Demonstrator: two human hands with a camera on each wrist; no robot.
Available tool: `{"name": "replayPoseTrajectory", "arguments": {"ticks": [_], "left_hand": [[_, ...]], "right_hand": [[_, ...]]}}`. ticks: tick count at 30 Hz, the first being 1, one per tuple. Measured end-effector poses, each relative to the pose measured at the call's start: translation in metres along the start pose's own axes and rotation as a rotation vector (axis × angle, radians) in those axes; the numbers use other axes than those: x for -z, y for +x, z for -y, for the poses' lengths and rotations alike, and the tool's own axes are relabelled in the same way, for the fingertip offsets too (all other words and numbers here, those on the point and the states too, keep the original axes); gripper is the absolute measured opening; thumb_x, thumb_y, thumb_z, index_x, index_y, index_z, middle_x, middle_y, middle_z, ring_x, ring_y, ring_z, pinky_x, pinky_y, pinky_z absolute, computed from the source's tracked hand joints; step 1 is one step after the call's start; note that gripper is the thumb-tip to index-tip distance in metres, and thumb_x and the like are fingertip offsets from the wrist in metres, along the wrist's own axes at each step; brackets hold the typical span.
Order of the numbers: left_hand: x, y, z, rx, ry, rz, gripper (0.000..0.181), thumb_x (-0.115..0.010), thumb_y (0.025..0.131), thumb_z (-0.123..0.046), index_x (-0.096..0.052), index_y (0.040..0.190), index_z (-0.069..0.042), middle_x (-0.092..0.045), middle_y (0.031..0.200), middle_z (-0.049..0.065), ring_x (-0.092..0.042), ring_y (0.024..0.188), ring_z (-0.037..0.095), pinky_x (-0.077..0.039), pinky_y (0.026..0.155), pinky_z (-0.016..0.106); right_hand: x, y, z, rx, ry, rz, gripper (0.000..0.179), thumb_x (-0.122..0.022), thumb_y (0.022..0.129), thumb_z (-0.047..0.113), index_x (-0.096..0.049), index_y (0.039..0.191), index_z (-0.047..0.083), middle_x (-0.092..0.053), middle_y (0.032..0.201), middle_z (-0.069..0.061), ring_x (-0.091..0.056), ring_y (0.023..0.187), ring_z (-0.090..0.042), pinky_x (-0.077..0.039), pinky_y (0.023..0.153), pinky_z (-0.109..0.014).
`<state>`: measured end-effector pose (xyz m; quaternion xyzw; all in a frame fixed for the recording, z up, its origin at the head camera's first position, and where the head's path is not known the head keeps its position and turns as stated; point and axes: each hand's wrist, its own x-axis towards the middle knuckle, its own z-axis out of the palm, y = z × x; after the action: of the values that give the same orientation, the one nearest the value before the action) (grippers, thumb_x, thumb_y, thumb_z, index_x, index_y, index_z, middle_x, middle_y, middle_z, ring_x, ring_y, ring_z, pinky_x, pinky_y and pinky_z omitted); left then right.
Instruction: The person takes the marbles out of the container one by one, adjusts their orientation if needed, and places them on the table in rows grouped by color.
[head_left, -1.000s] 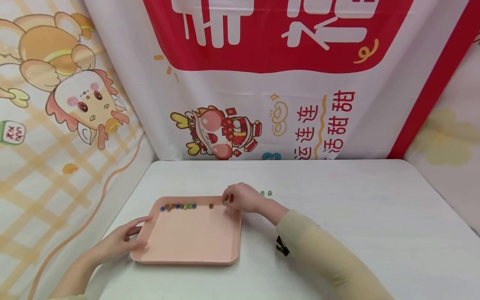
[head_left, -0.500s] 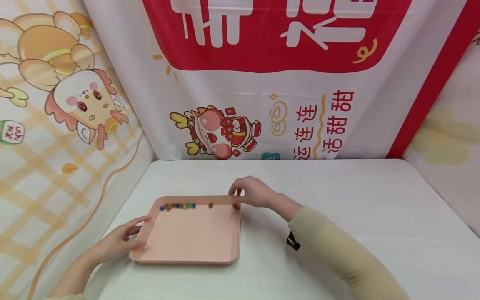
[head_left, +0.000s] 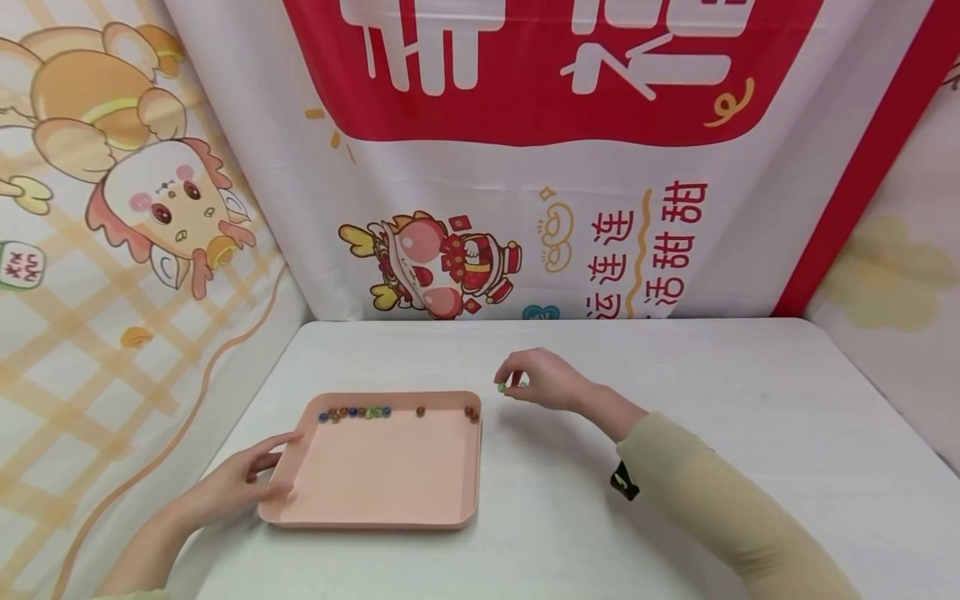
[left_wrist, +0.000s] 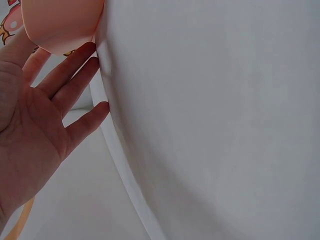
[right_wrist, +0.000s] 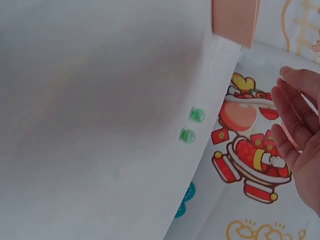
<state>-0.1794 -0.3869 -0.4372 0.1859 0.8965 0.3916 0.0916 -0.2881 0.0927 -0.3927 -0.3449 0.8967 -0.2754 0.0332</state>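
My right hand (head_left: 546, 380) hovers over the table to the right of the tray, pinching a green glass marble (head_left: 501, 387) at its fingertips. Behind the fingers shows another green marble (head_left: 523, 385). Two green marbles (right_wrist: 187, 135) lie on the table in the right wrist view, apart from the hand; the held one is hidden there. My left hand (head_left: 228, 487) touches the left side of the pink tray (head_left: 390, 523), fingers spread and fairly straight, with the index finger and thumb at the rim. Blue, brown and green marbles (head_left: 353, 412) line the tray's far edge.
Inside the tray, a single brown marble (head_left: 421, 412) sits mid-edge, and brown marbles (head_left: 470, 412) rest in the far right corner. A white table (head_left: 712, 417) surrounds the tray. Printed cloth walls (head_left: 450, 167) stand behind and at both sides.
My right hand has moved right, from over the tray's far right corner to the table beside it, carrying the green marble. The brown marbles in that corner now show. My left hand stays put.
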Motion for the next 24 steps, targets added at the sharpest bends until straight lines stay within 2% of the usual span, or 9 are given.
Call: {"name": "replayPoseTrajectory", "arguments": {"ticks": [17, 24], "left_hand": [[0.001, -0.002, 0.0, 0.029, 0.011, 0.008, 0.069, -0.071, 0.09, -0.02, -0.038, 0.146, -0.001, -0.05, 0.136, 0.027, -0.047, 0.115, -0.007, -0.044, 0.083, 0.022], [0.001, -0.001, 0.0, 0.009, 0.015, 0.002, 0.068, -0.071, 0.09, -0.02, -0.038, 0.146, -0.001, -0.051, 0.136, 0.027, -0.047, 0.115, -0.006, -0.044, 0.084, 0.022]], "right_hand": [[0.017, -0.033, -0.044, -0.077, 0.018, -0.022, 0.018, -0.074, 0.086, 0.008, -0.073, 0.104, 0.009, -0.068, 0.094, 0.006, -0.059, 0.083, -0.011, -0.049, 0.077, -0.033], [0.018, -0.04, -0.062, -0.13, 0.028, -0.034, 0.02, -0.073, 0.086, 0.007, -0.072, 0.106, 0.005, -0.068, 0.096, 0.003, -0.059, 0.084, -0.013, -0.049, 0.076, -0.032]]}}
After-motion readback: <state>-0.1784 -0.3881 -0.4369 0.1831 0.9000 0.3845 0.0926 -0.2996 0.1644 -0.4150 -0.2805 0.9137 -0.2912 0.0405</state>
